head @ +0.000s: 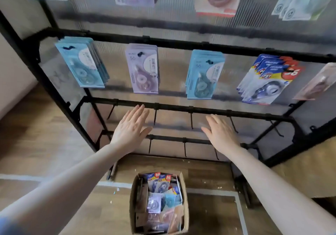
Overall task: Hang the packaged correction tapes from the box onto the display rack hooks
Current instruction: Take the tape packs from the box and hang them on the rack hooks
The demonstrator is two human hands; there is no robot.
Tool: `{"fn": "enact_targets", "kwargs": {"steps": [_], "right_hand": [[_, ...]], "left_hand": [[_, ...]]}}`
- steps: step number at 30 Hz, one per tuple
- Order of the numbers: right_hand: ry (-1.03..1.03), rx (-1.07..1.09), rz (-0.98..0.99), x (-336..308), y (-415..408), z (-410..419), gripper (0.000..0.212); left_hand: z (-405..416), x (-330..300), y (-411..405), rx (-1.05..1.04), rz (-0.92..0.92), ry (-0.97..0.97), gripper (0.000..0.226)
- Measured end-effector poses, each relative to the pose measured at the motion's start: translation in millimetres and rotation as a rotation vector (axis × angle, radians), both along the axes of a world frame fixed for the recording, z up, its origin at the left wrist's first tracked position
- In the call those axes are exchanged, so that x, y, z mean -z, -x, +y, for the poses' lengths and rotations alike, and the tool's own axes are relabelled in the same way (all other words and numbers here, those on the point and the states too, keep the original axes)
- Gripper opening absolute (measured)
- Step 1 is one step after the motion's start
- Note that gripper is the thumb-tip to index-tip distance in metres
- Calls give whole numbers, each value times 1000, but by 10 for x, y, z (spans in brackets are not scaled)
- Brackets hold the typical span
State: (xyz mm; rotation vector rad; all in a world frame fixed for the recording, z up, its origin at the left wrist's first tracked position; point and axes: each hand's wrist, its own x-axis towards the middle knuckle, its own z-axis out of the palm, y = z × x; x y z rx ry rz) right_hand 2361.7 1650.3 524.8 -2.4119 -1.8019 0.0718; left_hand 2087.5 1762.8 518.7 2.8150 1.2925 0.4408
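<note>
Soft daylight — blurred, edges warped.

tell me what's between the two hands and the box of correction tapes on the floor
In the head view, the left hand and right hand hover open above the box; between them lie only bare hooks and wood floor.

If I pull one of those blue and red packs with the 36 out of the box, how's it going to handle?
Probably stiff and light: the blue and red packs in the box look like flat cards with a clear blister. Those already hanging on the rack keep their shape, so flopping seems unlikely. The glossy blister may be a little slippery, and neighbouring packs standing loose could shift.
</note>
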Motion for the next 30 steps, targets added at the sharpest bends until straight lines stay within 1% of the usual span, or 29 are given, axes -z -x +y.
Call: {"fn": "enact_targets", "kwargs": {"steps": [4, 7, 10, 15, 19, 21, 24, 27, 29, 30], "right_hand": [[53, -10, 16, 513, 134, -13, 54], [126, -9, 50, 910, 232, -72, 54], [210, -8, 92, 1357, 299, -199, 54], [356, -5, 118, 2134, 316, -443, 54], [433, -15, 149, 3000, 367, -614, 53], [443, -2, 168, 3412, 404, -679, 52], [461, 22, 193, 3984, 455, -797, 52], [446, 26, 218, 4452, 514, -953, 50], [425, 20, 228, 4673, 567, -1034, 49], [411, 15, 229, 4760, 592, -1056, 48]], "left_hand": [[-64, 589, 97, -23, 38, 110, 73], [-207, 1032, 153, -49, 52, 209, 67], [-322, 1522, 227, -56, 119, 295, 66], [-500, 2346, 296, -65, 195, 416, 77], [-645, 3188, 426, -60, 269, 521, 81], [-699, 3591, 485, -41, 311, 551, 78], [-801, 4142, 561, -42, 344, 623, 65], [-920, 4553, 614, -41, 373, 676, 63], [-969, 4759, 604, -21, 395, 700, 66], [-978, 4833, 577, -14, 387, 726, 76]]}}
